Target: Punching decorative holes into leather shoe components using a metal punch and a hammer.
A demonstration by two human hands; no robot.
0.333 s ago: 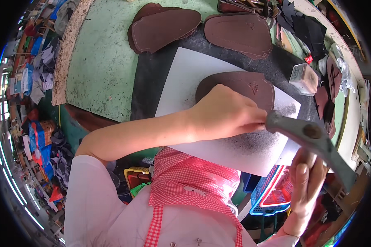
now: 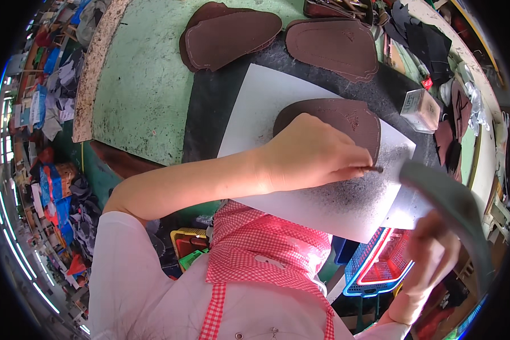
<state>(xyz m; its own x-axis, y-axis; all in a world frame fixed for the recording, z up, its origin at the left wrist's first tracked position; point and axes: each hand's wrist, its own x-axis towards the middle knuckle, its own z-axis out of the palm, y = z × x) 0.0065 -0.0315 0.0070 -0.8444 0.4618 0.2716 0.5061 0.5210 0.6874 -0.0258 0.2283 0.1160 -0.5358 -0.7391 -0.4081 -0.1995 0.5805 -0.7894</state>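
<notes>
My left hand (image 2: pixel 317 150) is closed on a thin dark metal punch (image 2: pixel 376 169), whose end pokes out past the fingers. It rests over a dark brown leather shoe-upper piece (image 2: pixel 368 122) with a small patch of perforations. That piece lies on a white board (image 2: pixel 246 122), which is speckled with dark bits near the hand. My right hand (image 2: pixel 433 249) grips a hammer (image 2: pixel 445 198) by the handle. The hammer's grey metal head is blurred and stands apart from the punch, to its right. My left hand hides the punch's lower end.
Stacked brown leather pieces (image 2: pixel 232 39) lie at the back, with another stack (image 2: pixel 334 48) beside them. A clear plastic box (image 2: pixel 420 111) sits right of the board on a black mat (image 2: pixel 207 107). Blue and red baskets (image 2: pixel 374 289) are below the table edge. Black scraps (image 2: pixel 428 48) lie far right.
The hammer has swung away from the punch to the right, uncovering the punch's end. My left hand keeps its place on the leather piece.
</notes>
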